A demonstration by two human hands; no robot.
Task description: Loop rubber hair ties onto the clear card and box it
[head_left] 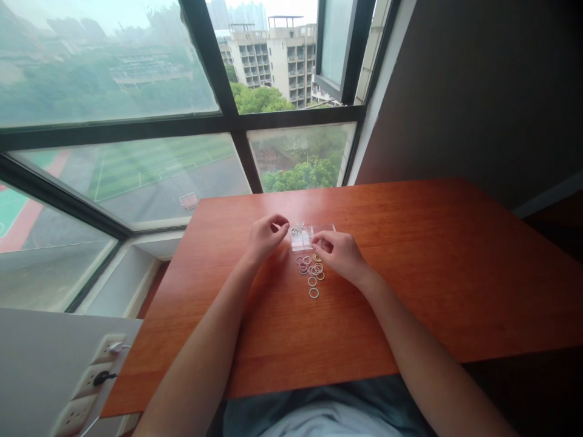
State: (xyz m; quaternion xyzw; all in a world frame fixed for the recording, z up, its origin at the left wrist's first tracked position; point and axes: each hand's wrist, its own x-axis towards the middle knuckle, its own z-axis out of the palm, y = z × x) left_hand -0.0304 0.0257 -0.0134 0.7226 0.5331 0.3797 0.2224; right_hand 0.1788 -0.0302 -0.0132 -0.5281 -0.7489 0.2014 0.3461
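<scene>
A small clear plastic box with compartments lies on the table between my two hands. Some dark or silvery rings show in its far left compartment. My left hand is at the box's left side, thumb and fingers pinched together. Over the right part of the box is my right hand, its fingers curled in and closed, hiding some of it. Whether either pinch holds a small thing is too small to tell. In front of the box lie several loose rings, pinkish ones on the left and pale ones nearer me.
The reddish-brown wooden table runs up to large dark-framed windows. One window pane is swung outward. A grey wall stands on the right. Wall sockets with plugs and a cord are at lower left.
</scene>
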